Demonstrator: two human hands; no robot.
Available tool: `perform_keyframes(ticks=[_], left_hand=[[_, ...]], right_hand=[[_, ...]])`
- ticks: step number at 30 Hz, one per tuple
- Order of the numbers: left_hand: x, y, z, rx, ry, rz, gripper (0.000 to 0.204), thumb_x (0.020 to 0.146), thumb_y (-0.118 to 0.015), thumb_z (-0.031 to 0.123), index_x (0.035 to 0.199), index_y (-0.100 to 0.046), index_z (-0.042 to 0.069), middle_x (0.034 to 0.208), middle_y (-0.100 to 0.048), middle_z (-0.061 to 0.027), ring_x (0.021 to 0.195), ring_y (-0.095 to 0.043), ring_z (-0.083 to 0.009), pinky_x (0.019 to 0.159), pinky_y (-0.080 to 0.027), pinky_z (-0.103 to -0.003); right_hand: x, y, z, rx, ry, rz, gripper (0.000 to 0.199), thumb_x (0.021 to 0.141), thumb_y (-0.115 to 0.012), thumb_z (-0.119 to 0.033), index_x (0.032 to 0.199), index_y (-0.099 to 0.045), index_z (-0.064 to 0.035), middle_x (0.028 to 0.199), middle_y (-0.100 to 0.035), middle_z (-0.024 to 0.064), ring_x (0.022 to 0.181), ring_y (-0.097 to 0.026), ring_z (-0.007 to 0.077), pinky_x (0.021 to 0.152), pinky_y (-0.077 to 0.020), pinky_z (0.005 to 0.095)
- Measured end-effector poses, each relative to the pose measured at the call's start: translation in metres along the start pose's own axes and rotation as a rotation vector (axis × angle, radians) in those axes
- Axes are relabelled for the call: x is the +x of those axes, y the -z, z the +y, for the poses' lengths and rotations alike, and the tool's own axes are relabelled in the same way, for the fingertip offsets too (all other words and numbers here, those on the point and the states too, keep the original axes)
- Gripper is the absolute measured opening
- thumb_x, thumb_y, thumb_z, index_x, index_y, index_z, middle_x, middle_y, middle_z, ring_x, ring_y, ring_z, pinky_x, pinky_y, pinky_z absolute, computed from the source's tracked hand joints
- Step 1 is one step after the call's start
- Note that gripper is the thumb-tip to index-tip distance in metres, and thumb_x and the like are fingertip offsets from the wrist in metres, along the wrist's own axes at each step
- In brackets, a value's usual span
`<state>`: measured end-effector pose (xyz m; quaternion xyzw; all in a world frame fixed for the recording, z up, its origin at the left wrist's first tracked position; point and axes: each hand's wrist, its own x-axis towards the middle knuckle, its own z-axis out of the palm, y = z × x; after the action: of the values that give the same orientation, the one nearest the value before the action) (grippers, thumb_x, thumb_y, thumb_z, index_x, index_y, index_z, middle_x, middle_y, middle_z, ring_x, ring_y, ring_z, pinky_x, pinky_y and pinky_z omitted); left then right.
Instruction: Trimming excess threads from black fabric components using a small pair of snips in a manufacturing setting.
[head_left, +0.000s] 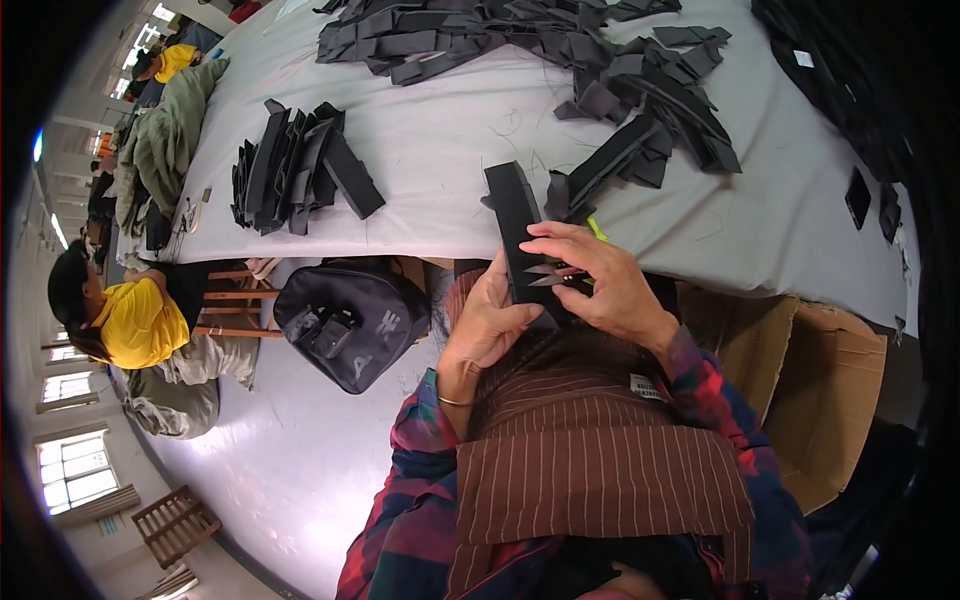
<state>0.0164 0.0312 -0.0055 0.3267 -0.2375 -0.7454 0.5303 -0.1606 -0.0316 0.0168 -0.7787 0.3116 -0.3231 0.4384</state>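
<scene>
Across the table's front edge lies a black folded fabric strip (pixel 513 210); its lower end is pinched by my left hand (pixel 485 318), the thumb on top. My right hand (pixel 600 285) is closed around small thread snips (pixel 545 274). Their pointed blades are apart and lie over the strip's right side. A bright yellow-green bit (pixel 597 229) shows behind the right fingers; I cannot tell whether it belongs to the snips. Just beyond my right hand is a loose black fabric piece (pixel 600 165) on the white-covered table (pixel 440 190).
A stack of black strips (pixel 290 170) stands at left, with a large heap of them (pixel 480 35) farther back. A phone (pixel 857 198) lies far right. Below the table are a black bag (pixel 350 320) and a cardboard box (pixel 830 390). A person in yellow (pixel 140 320) sits at left.
</scene>
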Motion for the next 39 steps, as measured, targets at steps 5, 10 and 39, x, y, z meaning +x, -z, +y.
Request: perform_keyframes(ticks=[5,10,39], left_hand=[[-0.001,0.001,-0.002,-0.056,-0.017,-0.053,0.084,0.076,-0.052,-0.019,0.149,-0.02,0.006,0.129,-0.049,-0.0105,0.111,-0.056,-0.0173,0.088,-0.05,-0.027],[-0.001,-0.003,0.001,-0.079,-0.032,-0.051,0.074,0.081,-0.051,-0.015,0.147,-0.024,0.005,0.125,-0.052,-0.0126,0.109,-0.059,-0.0189,0.092,-0.05,-0.03],[-0.023,-0.017,0.021,0.61,-0.147,0.015,0.024,0.095,-0.058,0.015,0.112,-0.059,-0.002,0.122,-0.053,-0.01,0.114,-0.048,-0.0196,0.099,-0.034,-0.031]], right_hand=[[-0.001,0.005,0.006,0.055,0.014,-0.02,0.043,0.077,-0.064,-0.003,0.119,-0.064,-0.0133,0.134,-0.055,0.0067,0.104,-0.063,0.0245,0.081,-0.0529,0.0324],[0.0,0.01,-0.007,-0.08,-0.05,-0.022,0.039,0.079,-0.066,-0.005,0.117,-0.064,-0.009,0.12,-0.057,0.009,0.096,-0.063,0.0245,0.084,-0.05,0.0317],[0.016,0.016,-0.022,1.054,-0.404,0.261,0.014,0.092,-0.066,-0.017,0.081,-0.06,-0.01,0.07,-0.049,-0.0084,0.057,-0.037,0.0009,0.052,-0.0313,0.0197]])
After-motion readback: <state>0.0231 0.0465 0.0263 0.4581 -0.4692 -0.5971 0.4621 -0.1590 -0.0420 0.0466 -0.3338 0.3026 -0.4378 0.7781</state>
